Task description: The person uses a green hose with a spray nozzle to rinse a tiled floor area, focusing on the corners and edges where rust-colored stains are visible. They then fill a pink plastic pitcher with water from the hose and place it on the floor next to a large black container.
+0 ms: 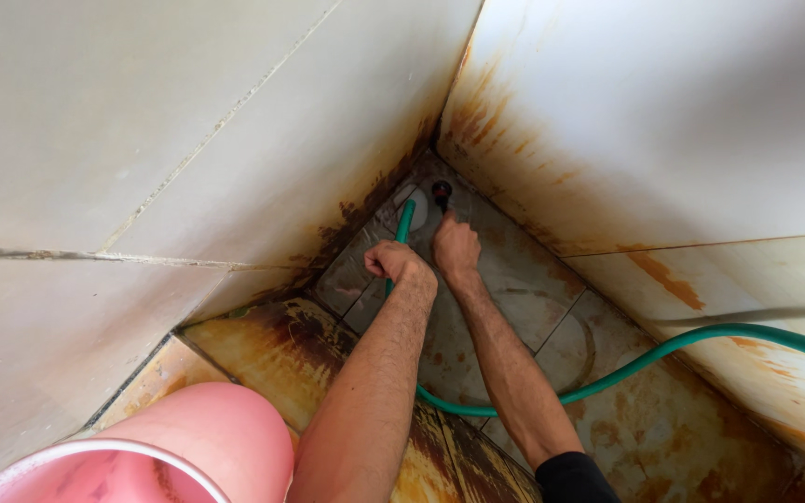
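Our left hand (401,264) is closed around the flexible green rubber hose (404,226) near its nozzle end, aimed at the dark round floor drain (442,191) in the stained tiled corner. Our right hand (456,247) rests just beside the drain, fingers curled, apparently holding nothing. We judge the hose light, bendy and likely wet-slippery, best gripped close to the tip.

A rust-stained tiled floor (645,438) carries a looping green hose (663,352) and a pink bucket (170,456).

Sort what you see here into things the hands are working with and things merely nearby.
In use:
left hand gripping the green hose
right hand reaching to the dark drain hole

Nearby only:
pink bucket
rust-stained wall tiles
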